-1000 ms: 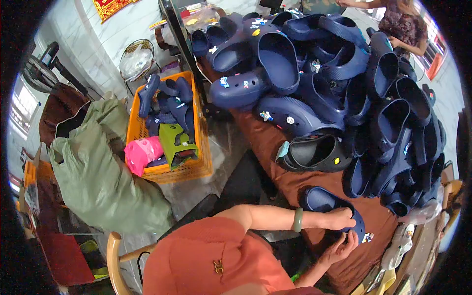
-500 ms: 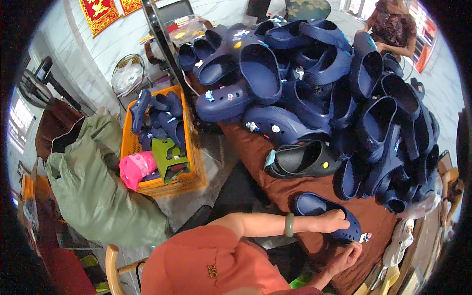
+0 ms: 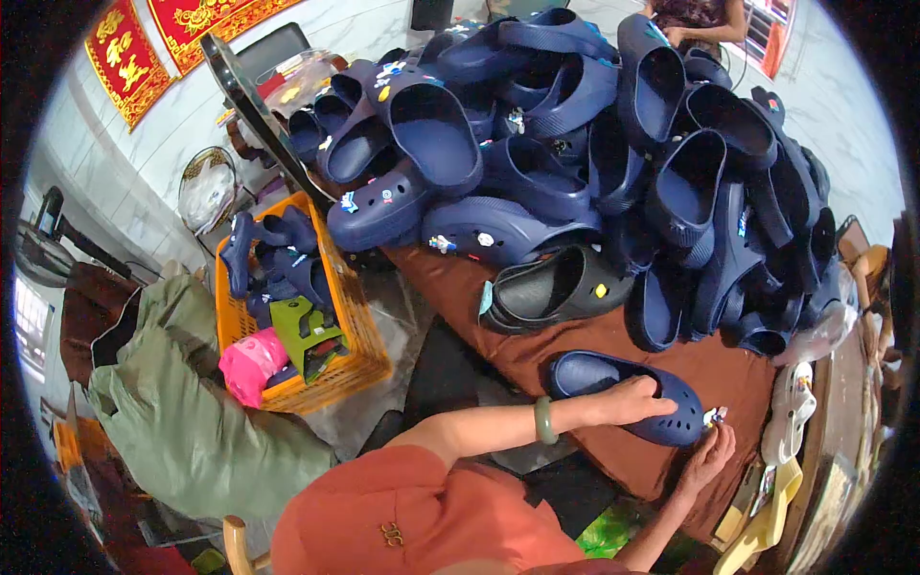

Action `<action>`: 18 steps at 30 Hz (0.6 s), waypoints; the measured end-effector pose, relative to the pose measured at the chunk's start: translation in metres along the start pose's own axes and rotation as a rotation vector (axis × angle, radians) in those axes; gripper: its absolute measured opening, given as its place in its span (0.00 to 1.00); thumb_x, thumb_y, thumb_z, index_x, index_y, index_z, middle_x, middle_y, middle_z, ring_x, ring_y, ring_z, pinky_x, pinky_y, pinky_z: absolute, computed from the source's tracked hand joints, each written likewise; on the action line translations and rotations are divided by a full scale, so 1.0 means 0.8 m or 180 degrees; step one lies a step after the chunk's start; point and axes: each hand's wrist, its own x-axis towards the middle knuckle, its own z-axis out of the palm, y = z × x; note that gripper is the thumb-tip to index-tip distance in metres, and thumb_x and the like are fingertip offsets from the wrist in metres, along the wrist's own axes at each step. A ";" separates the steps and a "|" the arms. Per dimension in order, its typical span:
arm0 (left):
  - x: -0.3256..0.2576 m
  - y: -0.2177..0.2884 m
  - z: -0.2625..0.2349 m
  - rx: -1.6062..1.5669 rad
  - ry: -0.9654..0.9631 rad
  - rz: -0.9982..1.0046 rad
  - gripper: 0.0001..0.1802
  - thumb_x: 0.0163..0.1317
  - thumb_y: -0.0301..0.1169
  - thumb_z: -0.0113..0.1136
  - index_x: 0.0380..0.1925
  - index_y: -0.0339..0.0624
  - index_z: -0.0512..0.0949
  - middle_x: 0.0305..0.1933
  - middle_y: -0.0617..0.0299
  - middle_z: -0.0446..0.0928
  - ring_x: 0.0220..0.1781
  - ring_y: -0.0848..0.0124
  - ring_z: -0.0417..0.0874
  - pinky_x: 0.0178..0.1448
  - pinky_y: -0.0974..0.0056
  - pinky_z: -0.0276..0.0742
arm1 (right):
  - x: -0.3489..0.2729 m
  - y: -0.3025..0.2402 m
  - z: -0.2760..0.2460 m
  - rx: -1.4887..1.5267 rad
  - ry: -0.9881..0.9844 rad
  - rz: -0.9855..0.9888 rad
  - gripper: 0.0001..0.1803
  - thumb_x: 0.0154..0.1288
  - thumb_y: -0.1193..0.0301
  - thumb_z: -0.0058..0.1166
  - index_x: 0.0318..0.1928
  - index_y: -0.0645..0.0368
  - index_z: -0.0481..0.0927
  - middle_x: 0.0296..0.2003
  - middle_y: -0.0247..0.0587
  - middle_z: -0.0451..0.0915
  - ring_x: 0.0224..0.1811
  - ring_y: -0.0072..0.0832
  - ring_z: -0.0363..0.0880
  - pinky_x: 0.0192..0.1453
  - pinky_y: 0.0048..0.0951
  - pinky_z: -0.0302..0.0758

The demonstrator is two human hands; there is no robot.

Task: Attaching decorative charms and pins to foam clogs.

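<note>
A navy blue clog (image 3: pixel 681 428) with small round holes lies on the brown cloth (image 3: pixel 537 356), its toe to the right. My left hand (image 3: pixel 634 401), a green bangle on its wrist, is closed on the clog with fingers reaching into its opening. Just past the toe, my right hand (image 3: pixel 711 454) has its fingertips pinched at a small white charm (image 3: pixel 714 417) with coloured bits. Whether the charm touches the clog is hard to make out. Farther back on the cloth is a black clog (image 3: pixel 554 290) with a yellow charm.
A big heap of navy clogs (image 3: pixel 575 206) covers the table's far side. To the left stands an orange crate (image 3: pixel 359 345) with navy clogs, a pink bundle and a green item. A green sack (image 3: pixel 192 393) lies beside it. A white clog (image 3: pixel 788 422) is at the right edge.
The view has shifted, so the heap and crate sit differently. My right hand has moved from below the toe to beside it, at the charm. My left hand keeps its hold on the clog.
</note>
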 end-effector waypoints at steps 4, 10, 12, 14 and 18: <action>0.004 -0.016 0.011 0.0221 0.0398 0.0313 0.26 0.63 0.47 0.53 0.24 0.29 0.75 0.18 0.55 0.71 0.23 0.71 0.71 0.31 0.57 0.68 | -0.001 -0.014 0.003 0.0293 0.0391 -0.0109 0.14 0.70 0.71 0.47 0.51 0.65 0.74 0.52 0.50 0.70 0.58 0.41 0.67 0.63 0.38 0.64; -0.039 0.055 -0.013 0.1982 0.0379 0.0463 0.23 0.61 0.46 0.57 0.22 0.35 0.74 0.31 0.49 0.78 0.29 0.55 0.78 0.34 0.58 0.72 | 0.047 -0.132 -0.064 0.1150 0.0146 -0.0566 0.32 0.66 0.62 0.52 0.65 0.65 0.59 0.63 0.51 0.61 0.64 0.43 0.62 0.66 0.42 0.61; -0.074 0.101 -0.030 0.1347 0.1344 0.1487 0.18 0.58 0.44 0.61 0.30 0.38 0.76 0.40 0.49 0.78 0.41 0.56 0.80 0.43 0.60 0.74 | 0.067 -0.181 -0.087 0.1639 0.0132 -0.0856 0.47 0.59 0.51 0.58 0.68 0.65 0.51 0.65 0.53 0.57 0.67 0.46 0.59 0.66 0.45 0.60; -0.110 0.164 -0.062 0.0622 0.1860 0.2298 0.17 0.55 0.39 0.65 0.38 0.38 0.75 0.44 0.49 0.77 0.49 0.54 0.78 0.51 0.58 0.73 | 0.086 -0.231 -0.107 0.2032 0.0274 -0.1046 0.55 0.53 0.45 0.61 0.69 0.65 0.48 0.66 0.55 0.54 0.67 0.49 0.59 0.66 0.47 0.60; -0.196 0.289 -0.136 0.2450 0.2371 0.2771 0.21 0.49 0.37 0.67 0.43 0.42 0.74 0.54 0.48 0.72 0.60 0.54 0.70 0.62 0.49 0.66 | 0.129 -0.317 -0.140 0.2395 0.0561 -0.2313 0.48 0.58 0.49 0.57 0.69 0.63 0.51 0.67 0.64 0.51 0.66 0.57 0.59 0.63 0.52 0.65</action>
